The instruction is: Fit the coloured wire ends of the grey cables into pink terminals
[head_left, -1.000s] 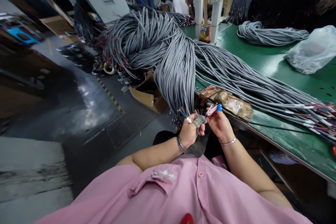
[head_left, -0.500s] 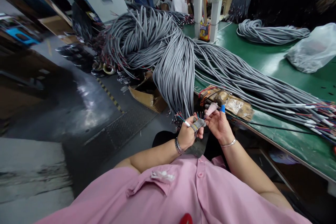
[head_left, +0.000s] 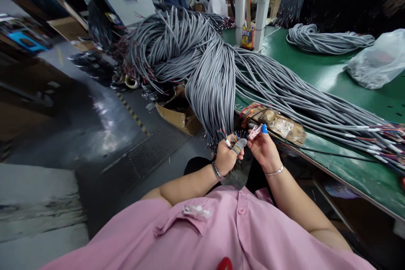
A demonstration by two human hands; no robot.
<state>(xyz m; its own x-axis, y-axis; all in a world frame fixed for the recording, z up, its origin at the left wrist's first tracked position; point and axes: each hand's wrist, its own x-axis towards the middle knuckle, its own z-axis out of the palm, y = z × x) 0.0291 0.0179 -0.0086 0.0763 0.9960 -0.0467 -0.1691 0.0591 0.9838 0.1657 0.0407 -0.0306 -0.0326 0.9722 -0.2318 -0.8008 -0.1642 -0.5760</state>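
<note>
My left hand is closed around the end of a grey cable with a white sleeve. Thin coloured wires fan out above the fingers. A grey knitted cover sits on its thumb. Close beside it, my right hand has its fingers bent together near the wire tips. One of its digits wears a blue cover. A pink-and-white patterned piece lies along its fingers; whether it is worn or held I cannot tell. What the right fingertips pinch is too small to make out.
Grey cables hang in a thick bundle over the edge of the green table. A taped brown block lies at the edge. Further right are a coiled cable bundle and a plastic bag. A cardboard box stands below.
My left hand has shifted slightly right, and its grey-covered thumb points more toward the right. The right hand's blue-covered digit has moved left, nearer the pink-and-white piece.
</note>
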